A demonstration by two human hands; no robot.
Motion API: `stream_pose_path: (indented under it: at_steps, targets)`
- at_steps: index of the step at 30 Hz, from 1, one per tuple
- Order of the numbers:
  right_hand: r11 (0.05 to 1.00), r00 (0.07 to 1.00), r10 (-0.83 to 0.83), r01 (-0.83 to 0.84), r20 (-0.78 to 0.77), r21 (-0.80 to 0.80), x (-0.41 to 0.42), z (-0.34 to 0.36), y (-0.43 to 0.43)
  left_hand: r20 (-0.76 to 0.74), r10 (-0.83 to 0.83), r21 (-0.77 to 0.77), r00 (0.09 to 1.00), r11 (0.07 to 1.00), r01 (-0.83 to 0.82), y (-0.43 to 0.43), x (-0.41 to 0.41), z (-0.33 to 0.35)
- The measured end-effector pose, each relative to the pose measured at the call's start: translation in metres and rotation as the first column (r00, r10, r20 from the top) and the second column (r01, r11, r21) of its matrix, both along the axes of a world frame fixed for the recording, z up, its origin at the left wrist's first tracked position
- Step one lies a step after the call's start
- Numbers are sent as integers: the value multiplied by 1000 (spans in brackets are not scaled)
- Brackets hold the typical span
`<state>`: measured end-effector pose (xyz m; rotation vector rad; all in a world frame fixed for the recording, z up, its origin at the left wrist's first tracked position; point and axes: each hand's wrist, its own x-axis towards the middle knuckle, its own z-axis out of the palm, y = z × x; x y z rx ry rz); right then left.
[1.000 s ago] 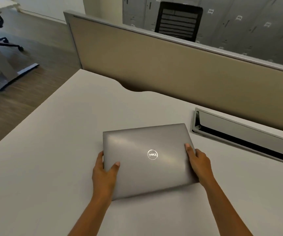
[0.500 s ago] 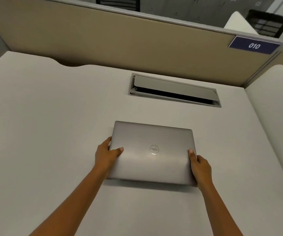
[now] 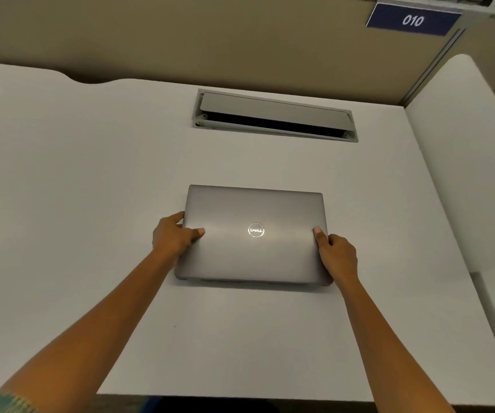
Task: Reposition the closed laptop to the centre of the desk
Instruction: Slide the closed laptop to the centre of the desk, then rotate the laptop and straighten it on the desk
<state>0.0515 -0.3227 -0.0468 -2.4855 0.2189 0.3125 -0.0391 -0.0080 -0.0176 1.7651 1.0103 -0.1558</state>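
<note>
A closed grey laptop (image 3: 255,251) with a round silver logo lies flat on the white desk (image 3: 76,189), near the middle, its edges square to the desk's front. My left hand (image 3: 174,238) grips its left edge, thumb on the lid. My right hand (image 3: 337,257) grips its right edge, thumb tip on the lid. The fingers under both edges are hidden.
A grey cable hatch (image 3: 274,116) with its flap ajar is set into the desk behind the laptop. A tan partition (image 3: 210,40) runs along the back, with a blue "010" label (image 3: 413,19). A white side panel (image 3: 463,159) borders the right.
The laptop has travelled right across the desk and turned square to its edges; it now sits in front of the cable hatch. Both hands have kept their grip.
</note>
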Motion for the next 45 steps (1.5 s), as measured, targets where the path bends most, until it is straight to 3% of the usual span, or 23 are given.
stream_pose_path:
  at_steps: [7,16,25,28,30,32,34,35,37,40,42,45]
  targets:
    - [987,992,89,-75,91,-140,19,-3,8,-41,-43,86,998,995,46,10,21,1]
    - [931,972,220,-186,77,-313,28,-3,1,-85,-163,212,983,961,177,15,38,-4]
    - [910,963,256,-209,88,-358,31,-5,-3,-173,-249,310,953,905,293,18,44,-6]
    - [943,983,168,-138,74,-303,28,6,-4,-305,-327,345,894,838,424,22,52,-4]
    - [973,989,21,14,146,-229,13,16,-9,-324,-352,424,878,776,467,22,59,-2]
    - [971,960,-240,240,141,20,-12,25,-14,-241,-393,517,887,722,460,20,69,-2]
    - [810,879,-465,472,-109,349,-44,34,-7,-147,-478,570,866,675,469,15,82,-1]
    - [694,828,-488,560,-276,452,-61,38,0,-119,-525,583,843,650,488,11,91,0]
    - [451,713,-436,701,-549,552,-87,42,20,-107,-622,603,775,579,548,1,111,1]
    - [125,545,-347,833,-763,539,-106,40,51,-186,-742,597,644,436,674,-16,136,1]
    - [25,488,-311,862,-815,507,-109,40,69,-242,-801,538,548,359,763,-25,148,-1]
    - [-21,482,-307,859,-820,512,-105,42,90,-299,-840,466,452,285,838,-35,159,-4]
